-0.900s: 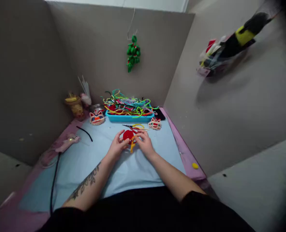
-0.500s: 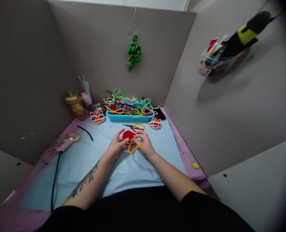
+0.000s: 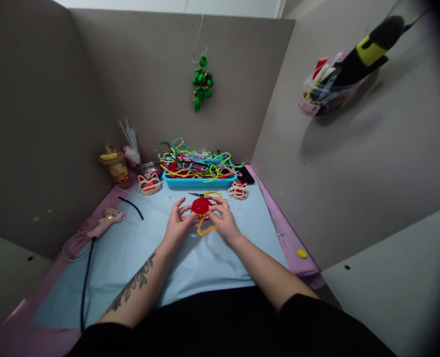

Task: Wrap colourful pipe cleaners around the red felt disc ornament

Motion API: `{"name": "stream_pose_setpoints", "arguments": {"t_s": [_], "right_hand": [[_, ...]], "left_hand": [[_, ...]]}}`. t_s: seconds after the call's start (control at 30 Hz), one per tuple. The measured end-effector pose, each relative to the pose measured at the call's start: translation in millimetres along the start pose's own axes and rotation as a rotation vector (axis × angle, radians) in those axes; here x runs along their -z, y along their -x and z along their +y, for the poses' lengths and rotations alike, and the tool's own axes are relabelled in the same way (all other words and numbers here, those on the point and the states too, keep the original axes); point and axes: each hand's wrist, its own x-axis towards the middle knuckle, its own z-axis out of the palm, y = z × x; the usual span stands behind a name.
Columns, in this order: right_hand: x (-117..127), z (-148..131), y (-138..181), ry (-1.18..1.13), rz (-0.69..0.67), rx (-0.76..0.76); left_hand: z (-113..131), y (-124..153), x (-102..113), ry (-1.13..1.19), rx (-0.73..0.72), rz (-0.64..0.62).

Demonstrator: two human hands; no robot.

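Between my two hands is a round red piece that looks made of pipe cleaner. My left hand grips its left edge with thumb and fingers. On the other side, my right hand pinches near the lower right edge, where a yellow-orange pipe cleaner runs along the red piece and hangs down in a bent loop. Exactly how the strand meets the red piece is hidden by my fingertips. Just beyond my hands lie scissors with a yellow handle.
Behind stands a blue tray heaped with colourful pipe cleaners, flanked by two lion-face pieces. At left are a pink glue gun, its black cord and a short black strip. A yellow disc lies at the right edge.
The red piece has tilted so more of its domed top shows, and my fingers have shifted slightly around it. The orange loop hangs a little differently. The camera view has moved slightly.
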Motion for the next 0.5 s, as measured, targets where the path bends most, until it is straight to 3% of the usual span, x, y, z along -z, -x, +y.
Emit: {"name": "stream_pose_setpoints", "arguments": {"t_s": [0.13,0.33,0.5], "right_hand": [[-0.5,-6.6,1.5,0.063,-0.035,0.068],[1.0,-13.3,2.2,0.075,-0.036,0.125],[5.5,-17.7,3.5,0.179,-0.046,0.308]], "left_hand": [[-3.3,1.0,-6.3,0.132,0.095,-0.065],[0.2,1.2,-8.7,0.244,0.183,0.005],[-0.5,1.2,-8.1,0.274,0.231,-0.007]]}}
